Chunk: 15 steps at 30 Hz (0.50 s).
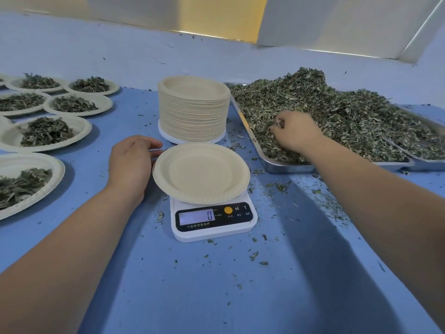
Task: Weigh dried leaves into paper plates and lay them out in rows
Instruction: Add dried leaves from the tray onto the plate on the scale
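Right now our right hand [295, 131] is dug into the dried leaves [349, 112] heaped in the metal tray [289, 166] right of the scale [212, 220]. Its fingers are curled round a clump, with the tips buried so we cannot see how much they hold. On the scale sits an empty paper plate [201, 173], and the display reads 0. Our left hand [131, 162] lies at the plate's left edge, fingers bent toward the rim, though we cannot tell whether they pinch it. Behind the scale stands a tall stack of plates [193, 109]. Left of the scale, filled plates [45, 132] lie in rows, the outer ones cut off by the frame. A second tray [431, 165] far right of the scale is cut off too. Leaf crumbs litter the blue table [216, 297] around the scale.
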Motion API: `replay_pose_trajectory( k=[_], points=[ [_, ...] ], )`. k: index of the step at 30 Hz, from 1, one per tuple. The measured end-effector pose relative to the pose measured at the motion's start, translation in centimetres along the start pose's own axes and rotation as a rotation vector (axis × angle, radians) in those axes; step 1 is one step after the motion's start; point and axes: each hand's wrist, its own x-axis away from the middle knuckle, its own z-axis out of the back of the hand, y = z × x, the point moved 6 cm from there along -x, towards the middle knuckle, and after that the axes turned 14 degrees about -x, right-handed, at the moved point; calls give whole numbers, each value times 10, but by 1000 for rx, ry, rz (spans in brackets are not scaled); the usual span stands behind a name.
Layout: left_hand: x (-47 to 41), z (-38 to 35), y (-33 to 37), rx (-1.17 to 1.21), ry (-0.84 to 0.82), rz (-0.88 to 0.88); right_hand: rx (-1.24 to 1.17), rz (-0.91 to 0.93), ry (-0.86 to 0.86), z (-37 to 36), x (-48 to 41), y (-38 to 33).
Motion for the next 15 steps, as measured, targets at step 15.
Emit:
replay_pose_trajectory(
  k=[15],
  points=[
    [5,1,6,3,-39,19,-61,0,18,14,4,-3]
  ],
)
